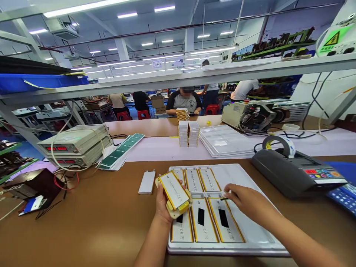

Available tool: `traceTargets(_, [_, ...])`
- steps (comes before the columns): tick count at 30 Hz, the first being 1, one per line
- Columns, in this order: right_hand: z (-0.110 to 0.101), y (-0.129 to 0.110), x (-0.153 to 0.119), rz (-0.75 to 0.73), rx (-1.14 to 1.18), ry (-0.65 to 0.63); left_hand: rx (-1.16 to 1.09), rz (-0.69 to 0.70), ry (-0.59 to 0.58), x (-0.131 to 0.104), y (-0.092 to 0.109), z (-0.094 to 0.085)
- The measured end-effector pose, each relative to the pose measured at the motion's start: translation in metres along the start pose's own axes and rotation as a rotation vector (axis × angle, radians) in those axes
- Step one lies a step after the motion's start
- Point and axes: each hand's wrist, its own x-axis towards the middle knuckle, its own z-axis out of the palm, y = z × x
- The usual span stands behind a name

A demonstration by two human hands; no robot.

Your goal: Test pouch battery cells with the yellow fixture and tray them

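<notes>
My left hand [162,203] holds a white battery pack [174,190] with yellow edges, resting on a pale yellow plate, tilted above the left part of a white tray [250,237]. Over the tray's middle, my right hand [236,196] has its thumb and fingers pinched together; a small dark piece shows just below the fingertips. Flat batteries lie in two rows in the tray. The front row, including one battery [226,222] at its right end, bears black strips. No black strips show on the back row [209,180].
Left of the tray lies a small white stack [147,182]. A tape dispenser [294,168] stands at the right. Behind are battery stacks [187,133], white trays [225,139] and green sheets [122,151]. Power supplies [75,142] stand left; a person [185,102] sits opposite.
</notes>
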Motion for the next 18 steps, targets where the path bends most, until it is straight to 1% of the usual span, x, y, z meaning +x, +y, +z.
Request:
traceTargets(2, [0.008,0.027,-0.011,0.056,-0.014,-0.034,0.034,0.004,0.034,0.001,0.001,0.000])
traceTargets(3, [0.012,0.036,-0.016,0.070,-0.022,-0.042,0.053,0.015,0.056,0.001,0.002,0.001])
traceTargets(5, [0.018,0.046,-0.023,0.078,-0.052,-0.048,0.089,0.056,0.103,0.001,0.004,0.005])
traceTargets(7, [0.020,0.045,-0.027,0.044,-0.102,-0.041,0.118,0.095,0.140,0.000,0.006,0.010])
traceTargets(10, [0.023,0.035,-0.029,-0.040,-0.188,-0.021,0.151,0.151,0.187,-0.002,0.012,0.018])
traceTargets(11, [0.025,0.031,-0.030,-0.065,-0.214,-0.014,0.157,0.174,0.218,-0.003,0.015,0.021])
traceTargets(13, [0.027,0.025,-0.030,-0.095,-0.245,-0.009,0.187,0.224,0.325,-0.006,0.023,0.026])
traceTargets(15, [0.029,0.024,-0.030,-0.086,-0.222,-0.013,0.253,0.262,0.437,-0.009,0.036,0.030])
traceTargets(16, [0.030,0.025,-0.029,-0.057,-0.179,-0.019,0.302,0.265,0.473,-0.011,0.044,0.032])
traceTargets(18, [0.030,0.032,-0.027,0.032,-0.037,-0.049,0.421,0.239,0.509,-0.015,0.062,0.036])
